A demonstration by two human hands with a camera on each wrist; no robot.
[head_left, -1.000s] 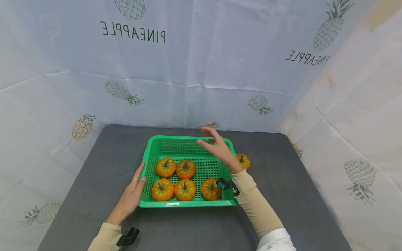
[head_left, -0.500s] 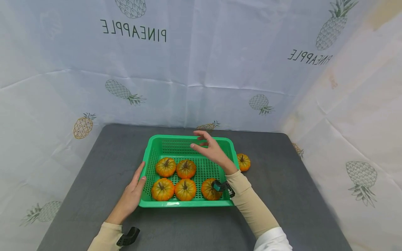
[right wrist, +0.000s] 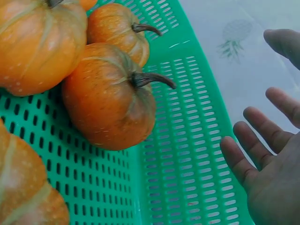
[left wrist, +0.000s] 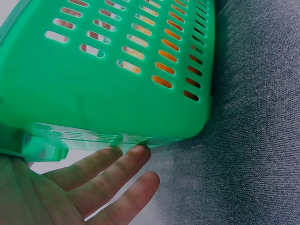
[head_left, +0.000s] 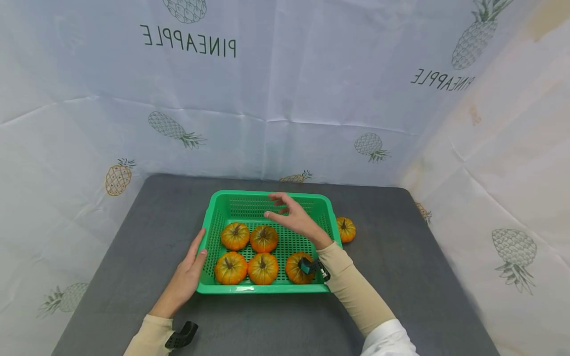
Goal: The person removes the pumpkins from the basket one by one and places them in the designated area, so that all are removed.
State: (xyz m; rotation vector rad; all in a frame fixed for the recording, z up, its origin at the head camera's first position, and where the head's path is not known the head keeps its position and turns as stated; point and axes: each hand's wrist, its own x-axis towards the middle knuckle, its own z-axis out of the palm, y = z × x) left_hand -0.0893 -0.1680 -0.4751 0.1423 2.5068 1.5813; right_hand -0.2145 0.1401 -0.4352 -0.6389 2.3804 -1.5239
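A green perforated plastic basket [head_left: 267,290] stands on the table with several small orange pumpkins inside. Two back pumpkins, one of them [head_left: 264,239] near the middle, sit behind two front-left ones; a single pumpkin [head_left: 296,268] lies front right, partly covered by my right wrist strap. My left hand [head_left: 183,278] is at the basket's left side; in the left wrist view its straight fingers [left wrist: 117,176] meet the outer wall [left wrist: 84,93]. Over the basket's back right hovers my right hand [head_left: 296,218], fingers spread and nothing held. The right wrist view shows the hand [right wrist: 274,173] beside a stemmed pumpkin [right wrist: 110,101].
Outside the basket, against its right side, another pumpkin [head_left: 346,230] rests on the dark grey table [head_left: 392,277]. A white curtain [head_left: 320,89] printed with pineapples hangs behind the table and along both sides.
My right hand has drifted left and slightly toward the front above the basket. The left hand, basket and pumpkins have stayed in place.
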